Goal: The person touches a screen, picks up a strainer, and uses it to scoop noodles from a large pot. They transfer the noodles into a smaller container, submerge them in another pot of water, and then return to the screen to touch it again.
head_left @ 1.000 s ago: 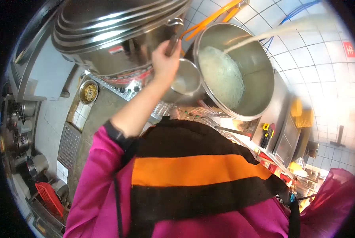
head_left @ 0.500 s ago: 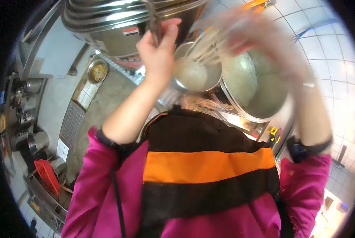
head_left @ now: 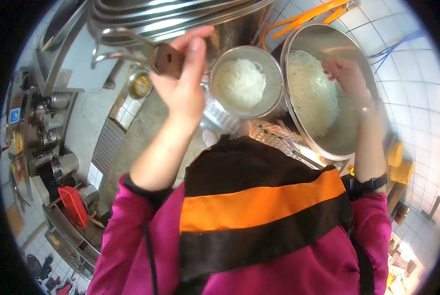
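Note:
My left hand is closed round the brown handle of a utensil with curved metal prongs pointing left. Just right of it stands a round metal pot with a heap of thin white noodles inside. Beside that, a larger steel pot holds more white noodles in pale liquid. Over this pot's right side hangs my right hand, somewhat blurred, its fingers loosely bent and apart with nothing visible in them.
A very large ridged steel vessel rises at the far side, close to my left hand. An orange hose runs behind the pots along the tiled wall. On the left are a small bowl, a red basket and several pots on shelves.
My right hand has moved from above the smaller pot, where noodles hung from it, to over the larger pot. Noodles now lie in the smaller pot. The left-hand utensil has swung leftward.

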A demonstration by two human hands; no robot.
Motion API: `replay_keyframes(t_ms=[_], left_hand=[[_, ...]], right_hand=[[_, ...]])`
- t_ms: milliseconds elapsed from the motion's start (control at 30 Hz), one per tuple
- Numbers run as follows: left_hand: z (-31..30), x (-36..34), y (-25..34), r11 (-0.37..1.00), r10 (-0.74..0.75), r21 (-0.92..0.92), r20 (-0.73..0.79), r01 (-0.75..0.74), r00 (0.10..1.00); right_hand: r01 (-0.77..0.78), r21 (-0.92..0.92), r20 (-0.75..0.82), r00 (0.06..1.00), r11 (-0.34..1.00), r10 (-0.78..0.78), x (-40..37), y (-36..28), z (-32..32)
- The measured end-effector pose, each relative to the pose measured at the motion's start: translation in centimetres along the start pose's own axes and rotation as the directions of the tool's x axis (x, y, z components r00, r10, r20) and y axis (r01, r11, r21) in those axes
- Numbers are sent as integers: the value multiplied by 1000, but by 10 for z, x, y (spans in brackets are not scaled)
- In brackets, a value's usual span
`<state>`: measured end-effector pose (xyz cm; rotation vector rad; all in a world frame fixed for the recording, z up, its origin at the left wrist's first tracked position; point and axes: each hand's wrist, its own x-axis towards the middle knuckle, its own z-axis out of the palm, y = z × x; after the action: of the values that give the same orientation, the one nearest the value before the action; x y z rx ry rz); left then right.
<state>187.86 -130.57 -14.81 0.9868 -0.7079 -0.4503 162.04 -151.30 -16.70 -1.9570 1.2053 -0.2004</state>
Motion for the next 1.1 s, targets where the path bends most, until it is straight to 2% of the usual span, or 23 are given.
replay_keyframes(t_ms=[67,100,133,167,267,333,400,467,500,533,567,600,633,667,733,800,833,867,900,933,967,1033,1100], left_hand=[[1,2,-1,998,42,41,27,-44,999],[2,2,-2,999,0,33,6,0,1000],[8,1,1,990,-54,126,-14,55,998],[11,1,0,990,-70,124,-13,71,997],[9,3,-14,983,-89,161,10,86,996],[13,2,-19,972,-137,188,-46,143,990],[17,1,-23,958,-184,211,-60,193,981],[12,-1,-29,962,-193,200,23,184,981],[12,-2,-30,952,-205,232,2,199,979],[12,-3,-29,942,-210,263,-24,209,977],[11,-3,-29,937,-218,273,-28,217,976],[9,-2,-28,942,-223,253,-25,222,975],[9,0,-26,948,-222,228,-20,221,975],[8,2,-23,950,-215,226,-23,215,976],[5,4,-17,963,-218,154,-44,222,975],[-5,3,-19,973,-210,96,-27,211,977],[-11,4,-18,977,-207,57,-15,207,978],[-4,4,-17,977,-183,102,-68,189,981],[-2,4,-17,979,-167,109,-74,175,983],[-3,6,-17,981,-150,112,-78,158,986],[-8,8,-17,984,-162,68,-29,163,986],[-27,8,-14,991,-132,-35,-28,131,991],[-43,10,-3,981,-111,-162,-41,103,993]], right_hand=[[-216,-214,74,969,952,237,7,78,2],[-302,-201,89,942,932,325,5,133,10],[-385,-189,107,906,903,409,3,179,21],[-391,-183,117,902,902,415,3,204,30],[-568,-316,112,773,760,625,-10,267,62],[-621,-343,113,718,705,687,-9,296,86],[-821,99,163,570,562,805,-9,310,120],[-742,222,251,670,632,699,-10,332,166],[-794,203,426,598,573,678,0,339,182],[-837,171,586,511,521,629,12,340,195],[-841,166,596,501,515,627,19,333,205],[-715,-114,631,484,690,606,27,316,208],[-489,-369,659,462,790,593,32,304,204],[-484,-370,657,468,793,592,33,300,196],[-497,-339,347,724,799,597,25,291,175],[-502,-426,318,696,753,644,19,243,123],[-239,-507,345,824,828,449,10,274,112],[49,-563,400,889,825,221,5,303,106],[-209,-525,318,851,825,419,0,250,86],[-455,-463,248,758,761,604,-9,188,59],[-443,-465,242,769,767,591,-13,176,51],[-574,-455,213,672,681,709,-22,166,32],[-543,-452,187,718,708,670,-35,156,17]])
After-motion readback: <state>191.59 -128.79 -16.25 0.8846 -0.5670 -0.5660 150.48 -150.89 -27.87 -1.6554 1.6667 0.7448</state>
